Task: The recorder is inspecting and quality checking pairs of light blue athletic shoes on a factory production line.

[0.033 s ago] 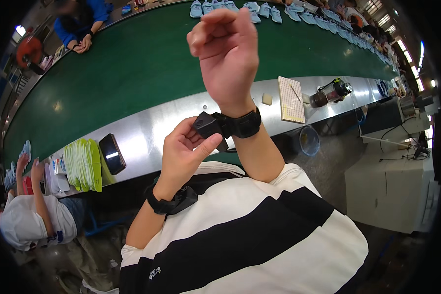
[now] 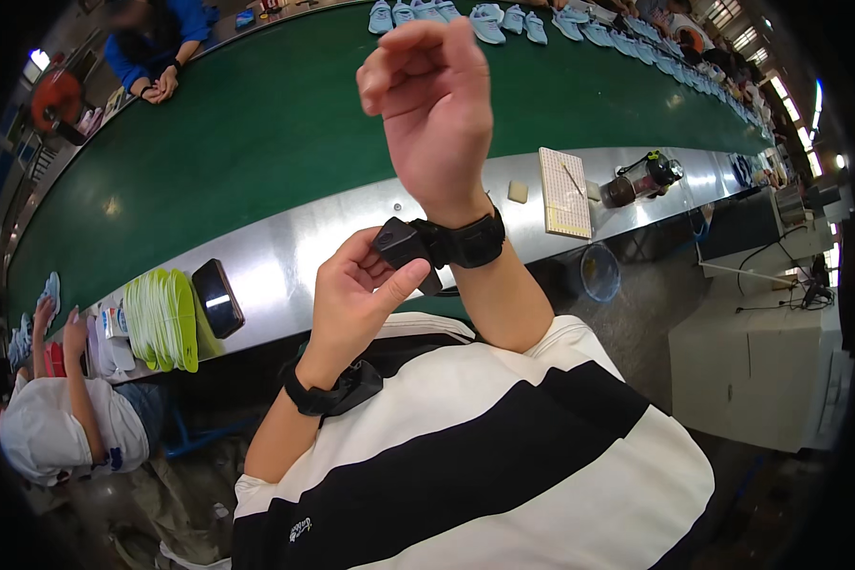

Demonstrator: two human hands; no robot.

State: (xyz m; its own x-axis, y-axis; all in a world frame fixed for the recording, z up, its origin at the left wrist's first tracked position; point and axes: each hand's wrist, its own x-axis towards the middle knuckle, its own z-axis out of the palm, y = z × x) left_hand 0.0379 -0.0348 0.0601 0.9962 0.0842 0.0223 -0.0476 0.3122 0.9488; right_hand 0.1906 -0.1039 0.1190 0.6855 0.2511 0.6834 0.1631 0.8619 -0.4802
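Note:
My left hand (image 2: 356, 290) pinches a small black box-shaped device (image 2: 404, 243) between thumb and fingers. The device is fixed to a black wrist strap (image 2: 477, 241) around my right wrist. Raised over the table, my right hand (image 2: 437, 123) holds nothing; its palm is in view, the fingers loosely bent and the thumb apart from them. A second black strap with a device (image 2: 337, 389) sits on my left wrist.
A green conveyor belt (image 2: 256, 133) runs past a metal ledge (image 2: 285, 256). On the ledge are green-edged insoles (image 2: 157, 318), a phone (image 2: 218, 298), a notepad (image 2: 564, 195) with a pen, and a bottle (image 2: 641, 180). Light-blue shoes (image 2: 486, 27) line the far side. Co-workers (image 2: 157, 47) are around.
My right hand has shifted slightly to the left. My left hand stays on the device.

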